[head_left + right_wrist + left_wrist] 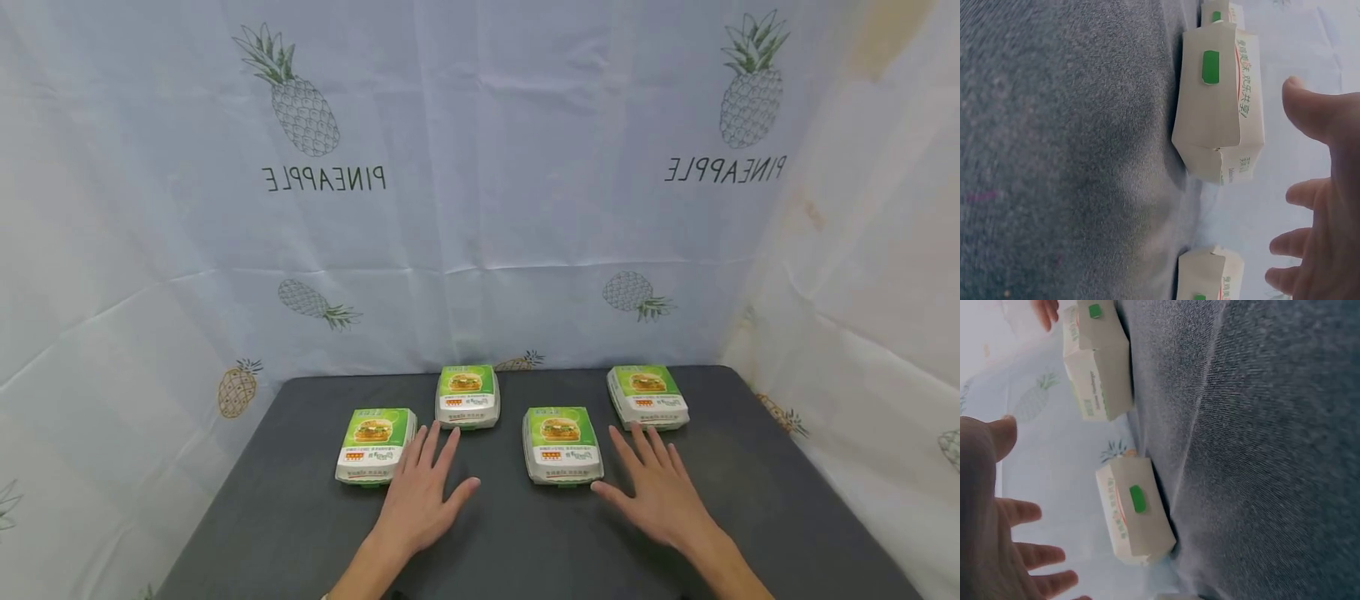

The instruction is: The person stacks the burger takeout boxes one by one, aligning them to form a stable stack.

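Note:
Several closed burger boxes with green-and-white lids stand on a dark grey table. In the head view, the front left burger box (375,446) lies beside the fingers of my left hand (423,496). The back left burger box (467,397) is just beyond those fingertips. My right hand (660,492) has its fingers spread, its thumb by the corner of the front right burger box (562,446). Its fingertips overlap the near edge of the back right burger box (648,397). Both hands are palm down above the table, holding nothing. Green tabs show on the box fronts in the wrist views.
A white curtain (517,208) printed with pineapples hangs behind the table (510,550) and along both sides. The back boxes stand near the table's far edge, close to the cloth.

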`<state>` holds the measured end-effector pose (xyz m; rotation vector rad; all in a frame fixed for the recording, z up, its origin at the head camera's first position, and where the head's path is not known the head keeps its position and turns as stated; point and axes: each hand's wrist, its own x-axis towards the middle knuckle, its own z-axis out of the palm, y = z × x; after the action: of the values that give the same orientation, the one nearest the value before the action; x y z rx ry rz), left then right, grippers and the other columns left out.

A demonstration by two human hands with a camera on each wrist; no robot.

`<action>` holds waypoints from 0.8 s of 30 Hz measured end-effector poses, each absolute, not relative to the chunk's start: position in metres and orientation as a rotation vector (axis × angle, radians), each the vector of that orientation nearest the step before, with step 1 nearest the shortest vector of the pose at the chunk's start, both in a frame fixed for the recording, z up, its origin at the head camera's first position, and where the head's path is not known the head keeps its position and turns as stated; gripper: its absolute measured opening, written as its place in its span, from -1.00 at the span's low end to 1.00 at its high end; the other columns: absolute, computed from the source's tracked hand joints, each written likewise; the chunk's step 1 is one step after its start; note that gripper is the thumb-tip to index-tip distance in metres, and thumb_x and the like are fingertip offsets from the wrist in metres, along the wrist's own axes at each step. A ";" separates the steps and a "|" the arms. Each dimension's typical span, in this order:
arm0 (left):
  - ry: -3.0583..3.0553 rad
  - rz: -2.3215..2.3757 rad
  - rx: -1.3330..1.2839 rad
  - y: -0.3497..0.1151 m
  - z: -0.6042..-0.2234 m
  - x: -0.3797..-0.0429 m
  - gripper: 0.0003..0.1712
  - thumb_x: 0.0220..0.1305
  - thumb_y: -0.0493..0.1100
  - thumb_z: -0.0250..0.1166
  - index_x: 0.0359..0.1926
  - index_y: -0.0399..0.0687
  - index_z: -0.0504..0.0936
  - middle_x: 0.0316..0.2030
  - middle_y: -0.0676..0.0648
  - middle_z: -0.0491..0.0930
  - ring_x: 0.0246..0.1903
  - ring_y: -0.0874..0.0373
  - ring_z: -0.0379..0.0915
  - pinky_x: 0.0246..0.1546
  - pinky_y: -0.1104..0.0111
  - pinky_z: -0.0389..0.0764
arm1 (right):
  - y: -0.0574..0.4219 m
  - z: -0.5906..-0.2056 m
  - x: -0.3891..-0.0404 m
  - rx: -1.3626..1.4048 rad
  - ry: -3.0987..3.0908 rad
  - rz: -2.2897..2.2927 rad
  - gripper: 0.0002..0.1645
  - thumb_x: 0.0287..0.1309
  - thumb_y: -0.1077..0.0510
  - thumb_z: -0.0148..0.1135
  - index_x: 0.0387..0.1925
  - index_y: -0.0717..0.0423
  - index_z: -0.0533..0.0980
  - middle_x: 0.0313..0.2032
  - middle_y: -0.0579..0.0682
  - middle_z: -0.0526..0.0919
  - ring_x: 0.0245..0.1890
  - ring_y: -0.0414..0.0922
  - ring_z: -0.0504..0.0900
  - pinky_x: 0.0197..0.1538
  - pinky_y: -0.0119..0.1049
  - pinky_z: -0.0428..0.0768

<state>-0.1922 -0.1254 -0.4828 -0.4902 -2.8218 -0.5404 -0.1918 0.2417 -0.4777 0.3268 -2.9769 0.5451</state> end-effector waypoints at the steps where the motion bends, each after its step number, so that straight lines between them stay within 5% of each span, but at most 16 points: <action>1: -2.809 -0.550 -0.495 -0.124 -0.482 -0.193 -0.13 0.45 0.40 0.05 0.58 0.04 0.22 0.53 -0.27 0.11 0.52 -0.24 -0.03 0.40 -0.20 0.11 | 0.241 -0.477 -0.193 0.331 -2.973 0.557 0.09 0.29 -0.49 0.12 0.59 0.06 0.13 0.53 0.38 0.00 0.51 0.40 -0.07 0.40 0.42 -0.09; 10: -2.685 -0.701 -0.562 -0.110 -0.480 -0.203 -0.19 0.47 0.31 0.12 0.51 -0.07 0.32 0.45 -0.29 0.27 0.41 -0.24 0.22 0.25 -0.19 0.36 | 0.242 -0.478 -0.206 0.264 -3.011 0.827 0.16 0.28 -0.55 0.05 0.62 0.01 0.02 0.54 0.38 -0.03 0.47 0.45 0.03 0.14 0.52 0.27; 17: -2.572 -0.770 -0.542 -0.099 -0.481 -0.211 -0.31 0.47 0.22 0.18 0.43 -0.07 0.44 0.34 -0.20 0.43 0.29 -0.17 0.40 0.15 -0.11 0.49 | 0.240 -0.479 -0.216 0.231 -2.973 1.128 0.14 0.30 -0.49 0.12 0.61 0.05 0.00 0.54 0.34 -0.01 0.50 0.39 -0.02 0.30 0.47 0.14; 24: -2.557 -1.012 -0.546 -0.088 -0.487 -0.220 -0.37 0.48 0.20 0.19 0.39 -0.05 0.48 0.31 -0.13 0.43 0.28 -0.12 0.40 0.10 -0.14 0.51 | 0.234 -0.480 -0.220 0.224 -2.933 1.399 0.04 0.34 -0.36 0.20 0.61 -0.01 0.04 0.54 0.27 0.04 0.46 0.36 0.14 0.25 0.36 0.33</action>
<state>-0.2198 -0.0879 -0.4874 -0.5460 -2.5572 -1.0122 -0.2204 0.2336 -0.4796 0.2238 -2.9329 1.3989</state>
